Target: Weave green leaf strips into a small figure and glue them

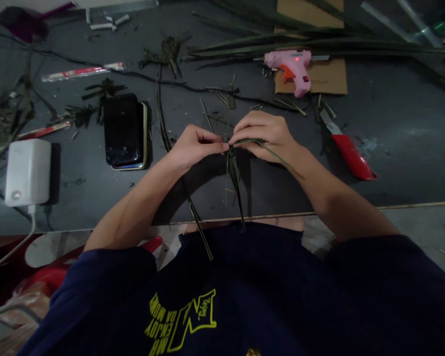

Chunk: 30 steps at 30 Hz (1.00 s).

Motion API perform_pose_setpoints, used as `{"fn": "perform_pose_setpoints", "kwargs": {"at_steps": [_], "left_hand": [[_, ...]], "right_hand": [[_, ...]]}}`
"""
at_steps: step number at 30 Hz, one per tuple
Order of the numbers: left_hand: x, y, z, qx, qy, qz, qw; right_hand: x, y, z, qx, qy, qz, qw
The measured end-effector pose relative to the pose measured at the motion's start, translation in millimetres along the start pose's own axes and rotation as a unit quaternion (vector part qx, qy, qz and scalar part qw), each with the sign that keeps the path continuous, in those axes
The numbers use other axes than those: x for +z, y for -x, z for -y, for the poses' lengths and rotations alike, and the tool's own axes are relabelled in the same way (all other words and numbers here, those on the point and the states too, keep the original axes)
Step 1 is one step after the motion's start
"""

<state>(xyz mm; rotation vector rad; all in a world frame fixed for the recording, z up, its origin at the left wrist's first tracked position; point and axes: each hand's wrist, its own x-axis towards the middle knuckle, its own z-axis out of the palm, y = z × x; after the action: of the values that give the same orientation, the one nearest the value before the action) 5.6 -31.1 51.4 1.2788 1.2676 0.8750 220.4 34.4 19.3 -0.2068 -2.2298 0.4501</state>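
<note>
Between my two hands, above the dark table, is a bundle of green leaf strips (pixel 234 170) with long ends hanging toward my shirt. My left hand (pixel 198 146) pinches it from the left with thumb and forefinger. From the right, my right hand (pixel 265 136) pinches the same piece, and one narrow strip bends out below its fingers past the wrist. The fingertips of both hands nearly meet, so the middle of the leaf piece is mostly hidden. A long loose leaf strip (pixel 195 212) passes under my left forearm and over the table's front edge.
A pink glue gun (pixel 294 66) with a lit red light rests on cardboard (pixel 332 79). Right of my hands lies a red-handled knife (pixel 352 155). Stacked phones (pixel 122 131) and a white power adapter (pixel 28 173) are at left. Long leaves (pixel 237 47) stretch across the back.
</note>
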Motion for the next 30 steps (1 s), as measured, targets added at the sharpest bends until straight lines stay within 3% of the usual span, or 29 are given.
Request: {"fn": "perform_pose_setpoints", "kwargs": {"at_steps": [14, 21, 30], "left_hand": [[-0.9, -1, 5, 0.0, -0.017, 0.007, 1.0], [0.9, -5, 8, 0.006, 0.059, -0.002, 0.998], [-0.6, -4, 4, -0.01, 0.006, 0.023, 1.0]], "right_hand": [[11, 2, 3, 0.038, -0.017, -0.043, 0.998], [8, 3, 5, 0.002, 0.022, -0.061, 0.998], [3, 3, 10, 0.041, 0.018, -0.021, 0.999]]}}
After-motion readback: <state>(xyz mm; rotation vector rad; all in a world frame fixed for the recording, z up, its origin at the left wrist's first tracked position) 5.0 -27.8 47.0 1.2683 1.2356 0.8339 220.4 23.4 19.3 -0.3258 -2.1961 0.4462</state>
